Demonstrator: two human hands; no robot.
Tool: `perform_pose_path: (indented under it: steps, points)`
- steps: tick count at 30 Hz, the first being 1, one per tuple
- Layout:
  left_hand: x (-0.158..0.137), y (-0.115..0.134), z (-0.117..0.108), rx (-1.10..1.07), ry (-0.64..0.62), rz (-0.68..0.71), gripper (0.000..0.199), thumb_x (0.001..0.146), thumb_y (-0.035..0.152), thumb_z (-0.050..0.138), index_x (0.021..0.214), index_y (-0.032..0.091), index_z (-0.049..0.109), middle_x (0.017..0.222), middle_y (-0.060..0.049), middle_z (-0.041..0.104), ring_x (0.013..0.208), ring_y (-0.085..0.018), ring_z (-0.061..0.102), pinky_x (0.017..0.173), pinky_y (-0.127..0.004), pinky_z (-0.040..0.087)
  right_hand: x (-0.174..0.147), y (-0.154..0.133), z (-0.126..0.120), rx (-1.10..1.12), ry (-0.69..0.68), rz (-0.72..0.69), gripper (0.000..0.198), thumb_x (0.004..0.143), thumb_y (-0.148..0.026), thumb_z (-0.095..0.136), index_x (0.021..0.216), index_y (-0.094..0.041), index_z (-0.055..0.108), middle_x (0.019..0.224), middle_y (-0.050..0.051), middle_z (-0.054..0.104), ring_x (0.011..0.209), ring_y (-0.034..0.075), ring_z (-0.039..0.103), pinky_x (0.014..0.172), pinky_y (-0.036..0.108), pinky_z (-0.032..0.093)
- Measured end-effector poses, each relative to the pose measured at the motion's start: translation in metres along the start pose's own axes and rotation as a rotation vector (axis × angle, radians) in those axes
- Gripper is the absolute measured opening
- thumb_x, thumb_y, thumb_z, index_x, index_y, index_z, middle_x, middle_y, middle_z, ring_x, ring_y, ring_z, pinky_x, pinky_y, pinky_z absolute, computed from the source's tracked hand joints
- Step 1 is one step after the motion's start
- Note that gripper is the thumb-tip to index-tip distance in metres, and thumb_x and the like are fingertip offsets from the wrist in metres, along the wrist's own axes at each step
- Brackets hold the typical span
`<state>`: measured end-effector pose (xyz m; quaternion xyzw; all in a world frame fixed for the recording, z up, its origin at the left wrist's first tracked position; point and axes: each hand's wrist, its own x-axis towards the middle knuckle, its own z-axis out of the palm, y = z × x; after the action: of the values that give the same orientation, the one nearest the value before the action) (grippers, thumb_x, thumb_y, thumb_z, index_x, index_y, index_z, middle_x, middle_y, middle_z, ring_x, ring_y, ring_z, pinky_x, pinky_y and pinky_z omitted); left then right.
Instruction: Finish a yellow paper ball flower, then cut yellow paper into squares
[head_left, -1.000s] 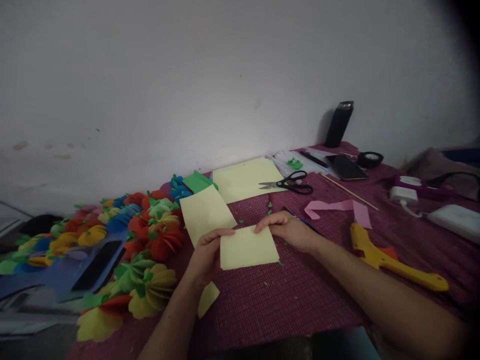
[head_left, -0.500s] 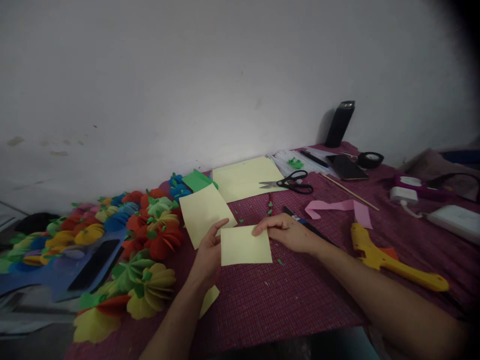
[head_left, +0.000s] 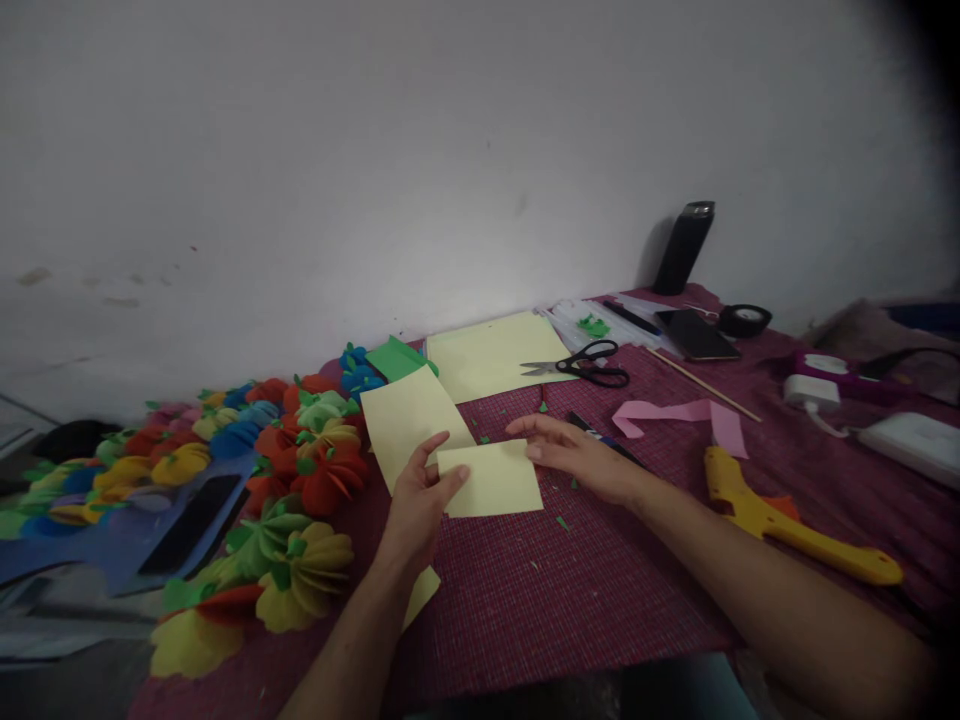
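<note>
A small rectangle of pale yellow paper (head_left: 495, 485) is pinched at its left end by my left hand (head_left: 421, 500), thumb on the front face and fingers behind. At the paper's upper right corner is my right hand (head_left: 574, 458), its fingers stretched and apart, the thumb tip at the paper's edge. Whether the thumb touches the paper is hard to tell. A larger pale yellow sheet (head_left: 405, 420) lies just behind my left hand. Below the left wrist, another yellow piece (head_left: 422, 595) is partly hidden. Black-handled scissors (head_left: 581, 365) rest beyond my right hand, over a stack of yellow sheets (head_left: 484, 355).
Colourful paper pumpkin-like shapes (head_left: 330, 475) crowd the left side. On the right lie a yellow glue gun (head_left: 787, 530), a pink paper strip (head_left: 667, 411), a wooden stick (head_left: 705, 384), a phone (head_left: 697, 334) and black tape (head_left: 744, 320). A black bottle (head_left: 684, 248) stands against the wall.
My left thumb has come onto the front of the small paper. My right thumb has slid outward to its edge, and the right fingers have spread. The paper has risen slightly.
</note>
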<state>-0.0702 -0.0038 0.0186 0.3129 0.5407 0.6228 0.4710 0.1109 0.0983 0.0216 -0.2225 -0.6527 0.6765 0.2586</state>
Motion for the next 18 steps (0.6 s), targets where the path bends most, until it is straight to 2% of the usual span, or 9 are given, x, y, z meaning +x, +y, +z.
perform_pose_path:
  steps: [4, 6, 18]
  points:
    - [0.002, 0.000, -0.001, -0.030, 0.012, -0.006, 0.066, 0.063, 0.025, 0.073, 0.121, 0.019, 0.042, 0.072, -0.002, 0.067, 0.062, -0.016, 0.063, 0.059, -0.027, 0.049, 0.001, 0.009, 0.002, -0.017, -0.114, 0.174, 0.031, 0.071, -0.044, 0.061, 0.072, -0.013, 0.061, 0.065, 0.000, 0.059, 0.057, 0.009, 0.050, 0.057, 0.023, 0.041]
    - [0.002, -0.001, -0.001, -0.043, 0.012, -0.011, 0.067, 0.063, 0.026, 0.074, 0.122, 0.019, 0.042, 0.072, -0.002, 0.067, 0.063, -0.017, 0.063, 0.060, -0.028, 0.049, 0.001, 0.013, 0.002, -0.036, -0.114, 0.210, 0.034, 0.069, -0.046, 0.063, 0.063, -0.012, 0.060, 0.058, 0.000, 0.057, 0.052, 0.008, 0.048, 0.055, 0.023, 0.040]
    - [0.003, -0.003, -0.002, -0.027, 0.009, -0.019, 0.066, 0.063, 0.025, 0.073, 0.121, 0.017, 0.042, 0.072, -0.003, 0.066, 0.062, -0.017, 0.063, 0.060, -0.029, 0.049, 0.002, 0.015, -0.001, -0.080, -0.095, 0.203, 0.034, 0.068, -0.046, 0.064, 0.059, -0.013, 0.061, 0.052, -0.003, 0.052, 0.047, 0.007, 0.043, 0.050, 0.021, 0.036]
